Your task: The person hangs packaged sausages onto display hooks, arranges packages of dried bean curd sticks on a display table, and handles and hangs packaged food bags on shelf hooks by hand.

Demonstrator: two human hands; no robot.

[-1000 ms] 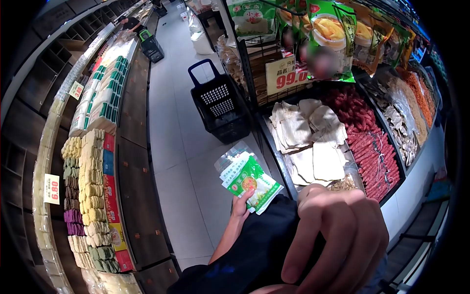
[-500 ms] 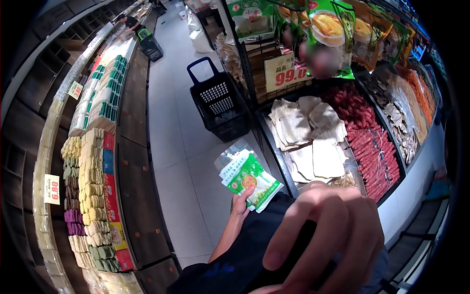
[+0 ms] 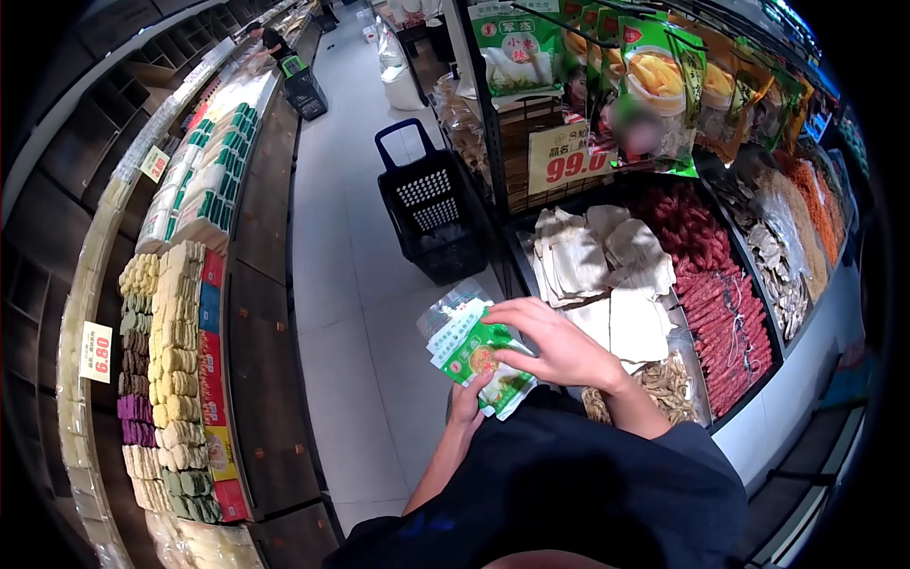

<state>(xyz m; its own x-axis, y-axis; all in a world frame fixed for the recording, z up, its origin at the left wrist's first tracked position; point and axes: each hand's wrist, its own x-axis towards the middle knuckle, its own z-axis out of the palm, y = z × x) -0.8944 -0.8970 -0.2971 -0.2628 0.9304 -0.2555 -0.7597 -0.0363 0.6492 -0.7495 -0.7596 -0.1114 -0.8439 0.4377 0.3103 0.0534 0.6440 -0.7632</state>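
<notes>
My left hand [image 3: 466, 400] grips the lower edge of several green and white printed packets [image 3: 473, 356], fanned out with clear plastic at their top. My right hand [image 3: 538, 339] reaches over them from the right, its fingers spread and the fingertips at the upper right part of the packets. Whether those fingertips press on the packets is hard to tell. Beyond the packets, a black shopping basket [image 3: 431, 213] with its handle up stands on the floor.
At right are trays of white dried sheets [image 3: 573, 256] and red sausages [image 3: 725, 327], below hanging bags [image 3: 659, 81]. A price sign [image 3: 567, 157] hangs there. Noodle bundles [image 3: 175, 360] line the left shelf. A person [image 3: 273, 43] stands far up the aisle beside another basket [image 3: 304, 92].
My right hand has dropped from close before the camera to the packets. My left hand keeps its hold. The view has shifted slightly.
</notes>
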